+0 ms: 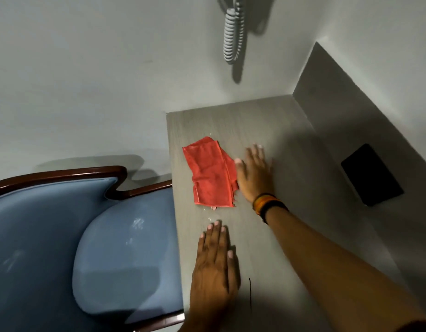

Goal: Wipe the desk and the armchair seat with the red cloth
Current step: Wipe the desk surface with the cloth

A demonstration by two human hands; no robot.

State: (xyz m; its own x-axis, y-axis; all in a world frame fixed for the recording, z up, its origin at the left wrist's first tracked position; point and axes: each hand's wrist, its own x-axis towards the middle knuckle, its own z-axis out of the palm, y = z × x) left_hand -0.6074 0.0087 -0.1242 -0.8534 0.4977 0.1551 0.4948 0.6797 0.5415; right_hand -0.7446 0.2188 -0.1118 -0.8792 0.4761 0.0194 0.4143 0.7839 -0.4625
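Note:
The red cloth (210, 174) lies loosely folded on the pale wood-grain desk (274, 130), near its left edge. My right hand (253, 173) rests flat on the desk just to the right of the cloth, fingers spread, thumb touching the cloth's right edge. My left hand (215, 267) lies flat and open on the desk nearer to me, below the cloth and apart from it. Left of the desk stands the armchair, its blue seat cushion (125, 257) shiny with light smudges.
A black phone (372, 174) lies on the grey ledge at the right of the desk. A coiled grey cord (233, 37) hangs on the wall behind. The armchair's dark wooden frame (63, 174) runs close to the desk's left edge. Small crumbs (213, 208) lie below the cloth.

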